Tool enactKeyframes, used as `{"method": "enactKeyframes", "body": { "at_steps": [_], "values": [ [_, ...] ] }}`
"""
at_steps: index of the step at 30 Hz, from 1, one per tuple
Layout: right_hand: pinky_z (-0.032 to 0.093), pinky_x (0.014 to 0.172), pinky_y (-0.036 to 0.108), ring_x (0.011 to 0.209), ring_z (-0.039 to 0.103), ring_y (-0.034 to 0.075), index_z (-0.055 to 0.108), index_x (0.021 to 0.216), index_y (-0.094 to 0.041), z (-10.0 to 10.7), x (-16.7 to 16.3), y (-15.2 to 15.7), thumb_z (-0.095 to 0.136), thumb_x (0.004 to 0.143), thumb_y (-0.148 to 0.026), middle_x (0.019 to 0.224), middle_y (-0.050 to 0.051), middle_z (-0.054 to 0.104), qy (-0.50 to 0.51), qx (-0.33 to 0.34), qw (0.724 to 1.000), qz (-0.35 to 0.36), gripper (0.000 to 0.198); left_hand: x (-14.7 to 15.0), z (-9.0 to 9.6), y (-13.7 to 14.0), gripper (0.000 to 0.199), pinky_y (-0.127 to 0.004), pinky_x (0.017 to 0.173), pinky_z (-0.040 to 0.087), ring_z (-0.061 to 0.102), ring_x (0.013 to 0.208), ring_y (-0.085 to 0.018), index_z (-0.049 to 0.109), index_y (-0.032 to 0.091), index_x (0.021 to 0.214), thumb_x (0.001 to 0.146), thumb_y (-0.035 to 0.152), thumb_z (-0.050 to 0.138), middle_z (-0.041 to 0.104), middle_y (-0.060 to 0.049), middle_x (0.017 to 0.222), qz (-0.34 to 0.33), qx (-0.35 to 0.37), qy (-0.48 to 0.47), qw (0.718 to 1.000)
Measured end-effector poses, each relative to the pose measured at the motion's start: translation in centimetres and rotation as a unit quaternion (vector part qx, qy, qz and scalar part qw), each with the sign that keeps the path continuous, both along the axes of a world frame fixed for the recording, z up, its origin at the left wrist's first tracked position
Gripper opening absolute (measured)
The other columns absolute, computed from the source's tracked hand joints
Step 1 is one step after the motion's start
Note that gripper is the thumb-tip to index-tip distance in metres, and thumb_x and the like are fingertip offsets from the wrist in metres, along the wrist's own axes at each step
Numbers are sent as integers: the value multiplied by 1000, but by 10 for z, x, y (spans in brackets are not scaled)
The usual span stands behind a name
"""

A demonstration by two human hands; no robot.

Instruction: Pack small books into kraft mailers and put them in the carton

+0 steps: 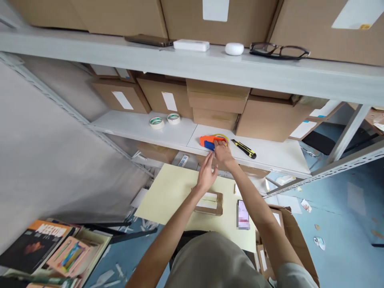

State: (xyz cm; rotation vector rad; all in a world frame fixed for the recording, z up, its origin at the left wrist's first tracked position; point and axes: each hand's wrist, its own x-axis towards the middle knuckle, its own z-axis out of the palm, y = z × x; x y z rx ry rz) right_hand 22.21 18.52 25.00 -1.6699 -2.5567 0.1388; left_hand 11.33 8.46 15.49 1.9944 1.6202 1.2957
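Note:
On the middle shelf lies an orange and blue tape dispenser [206, 141] with a yellowish roll showing behind it. My right hand [222, 152] reaches over its right end, fingers curled onto it. My left hand [207, 175] is just below and in front of the shelf edge, fingers apart and holding nothing. Right of the dispenser is a black and yellow utility knife [243, 149]. Beneath my hands, a small taped cardboard box [220, 205] rests on the pale yellow tabletop [168, 188], partly covered by my left forearm.
Two tape rolls, one [157, 123] beside another [173, 118], sit left on the shelf. Cardboard boxes [219, 96] stand behind. A phone [243, 215] lies on the tabletop. Eyeglasses [279, 51] rest on the upper shelf beam. An open carton [295, 236] stands at right, books [36, 244] at lower left.

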Motion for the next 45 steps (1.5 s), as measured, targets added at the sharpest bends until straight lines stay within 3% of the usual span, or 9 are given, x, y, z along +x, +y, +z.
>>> {"method": "enactKeyframes", "body": {
  "at_steps": [6,9,12,16,23,28,36,41,45],
  "values": [
    [29,133,50,163,36,34,34,171,-3,-47,13,-62,29,113,-16,175,26,40,73,89,993,-35,60,-51,-101,-77,57,-52,128,49,60,149,-33,57,17,155,101,31,63,64,-19,156,82,-149,-38,985],
    [51,115,45,143,63,35,43,165,-3,-90,29,-126,29,118,-29,158,30,59,62,-35,994,-82,56,-78,-152,-131,53,-54,122,53,65,141,-35,61,16,148,99,35,65,68,-21,149,156,-257,-66,952],
    [59,96,40,115,79,37,66,138,-2,-133,46,-181,37,119,-39,122,29,79,-24,-242,959,-146,51,-87,-176,-168,50,-49,114,58,73,129,-33,62,18,145,101,40,64,73,-19,141,172,-335,-97,921],
    [56,90,36,111,80,36,74,116,-8,-172,61,-213,42,118,-51,113,26,82,-27,-332,932,-145,54,-75,-173,-177,48,-44,113,57,73,126,-31,63,19,144,102,43,65,75,-17,136,156,-362,-51,918],
    [47,76,31,96,79,32,70,107,-14,-212,66,-217,54,113,-58,100,20,82,48,-271,943,-188,46,-73,-154,-138,54,-41,93,57,74,108,-35,74,17,125,101,65,63,74,-19,121,165,-408,99,893],
    [40,68,28,79,74,25,61,93,-23,-240,80,-216,49,114,-54,89,8,78,178,-254,938,-155,39,-99,-161,-118,37,-33,84,53,73,93,-27,81,21,93,103,50,61,79,-13,102,107,-395,89,908],
    [36,65,29,71,66,22,54,86,-25,-243,86,-225,51,112,-42,82,5,72,212,-240,936,-147,31,-119,-162,-126,32,-31,82,55,71,87,-23,75,22,77,101,35,59,73,-8,83,38,-362,60,930],
    [43,68,29,76,70,23,60,95,-23,-238,92,-229,54,112,-41,95,8,75,237,-182,943,-145,26,-116,-156,-134,22,-34,91,62,75,96,-23,82,23,100,98,37,65,77,-9,109,67,-290,-9,955],
    [48,76,29,91,77,25,68,109,-21,-244,99,-221,56,112,-29,113,11,80,182,-207,952,-134,15,-106,-161,-137,21,-32,97,62,79,101,-22,82,24,107,96,35,67,81,-7,119,102,-317,-58,941]
  ]
}}
